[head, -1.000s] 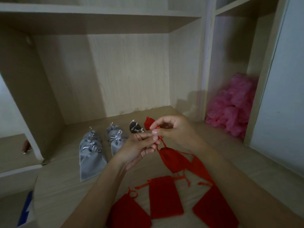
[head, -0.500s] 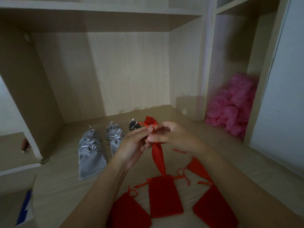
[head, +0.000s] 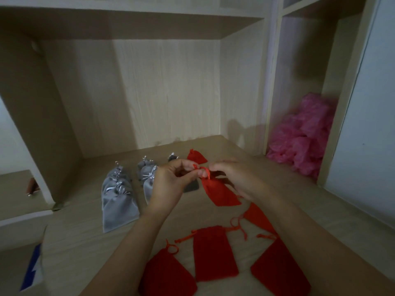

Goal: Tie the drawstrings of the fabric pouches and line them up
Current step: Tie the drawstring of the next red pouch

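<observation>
**Pinching a red drawstring above mid-worktop**

I have the left hand and right hand close together, curled fingers pinching the drawstring. The red pouch hangs below them. Grey pouches lie toward the worktop's back-left; loose red pouches line its front edge.

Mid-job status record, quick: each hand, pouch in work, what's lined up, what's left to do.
left hand: pinches the drawstring
right hand: pinches the same drawstring
pouch in work: held red pouch, below the hands
lined up: grey pouches at left, tied; back red pouch behind the hands
waiting: four loose red pouches at the front, strings untied
</observation>
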Available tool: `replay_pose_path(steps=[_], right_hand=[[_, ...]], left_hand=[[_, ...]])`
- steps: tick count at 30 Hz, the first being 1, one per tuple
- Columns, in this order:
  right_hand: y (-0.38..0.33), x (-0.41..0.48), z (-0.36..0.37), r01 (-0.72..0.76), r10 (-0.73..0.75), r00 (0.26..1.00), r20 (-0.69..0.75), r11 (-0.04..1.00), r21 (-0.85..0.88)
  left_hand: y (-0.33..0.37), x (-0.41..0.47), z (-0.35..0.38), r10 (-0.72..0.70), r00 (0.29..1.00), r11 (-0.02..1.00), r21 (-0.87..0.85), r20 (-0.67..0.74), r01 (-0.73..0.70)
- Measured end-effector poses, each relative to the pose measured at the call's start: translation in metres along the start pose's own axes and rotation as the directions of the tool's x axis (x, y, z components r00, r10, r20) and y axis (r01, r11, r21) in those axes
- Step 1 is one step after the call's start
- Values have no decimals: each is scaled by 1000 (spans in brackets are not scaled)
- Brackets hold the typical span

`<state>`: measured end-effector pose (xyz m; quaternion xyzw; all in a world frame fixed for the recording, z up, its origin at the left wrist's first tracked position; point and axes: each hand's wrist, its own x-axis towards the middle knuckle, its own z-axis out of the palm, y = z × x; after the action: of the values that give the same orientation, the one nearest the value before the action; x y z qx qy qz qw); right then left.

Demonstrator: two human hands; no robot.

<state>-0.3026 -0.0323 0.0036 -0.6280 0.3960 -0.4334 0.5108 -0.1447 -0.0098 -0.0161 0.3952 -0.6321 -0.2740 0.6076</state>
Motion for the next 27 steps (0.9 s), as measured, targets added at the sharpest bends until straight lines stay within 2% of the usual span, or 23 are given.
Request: replay_pose_path(steps=[2,5,9,13,15,17,20,24,27], right_hand=[[2,0,0,29,-27,998,49,998,-49],[6,2,1,121,-113,990,83,988,-99],[7,2,6,189,-183,981,59,972,-139],[8,2,3,315,-308,949,70,915,-251],[8,2,2,326,-333,943,24,903,-281],[8,3,0,294,-311,949,-55,933,-207],[5,3,-2,205,-200,975,-96,978,41],[4,4,-13,160,-154,978,-137,987,31],[5,6,-21,131,-108,969,-224,987,91]], left_hand=[[-2,0,0,61,998,995,83,-20,-59],[-3,1,-1,75,995,990,121,-58,-67],[-3,0,2,14,997,999,31,-75,-11],[-3,2,2,10,997,1000,25,-75,-8],[-4,3,2,-4,998,1000,16,-68,5],[-2,4,3,-52,996,997,-58,-67,48],[3,4,4,-137,990,966,-227,-43,124],[2,5,-3,-168,986,917,-366,4,157],[3,5,-9,-202,967,798,-546,154,254]])
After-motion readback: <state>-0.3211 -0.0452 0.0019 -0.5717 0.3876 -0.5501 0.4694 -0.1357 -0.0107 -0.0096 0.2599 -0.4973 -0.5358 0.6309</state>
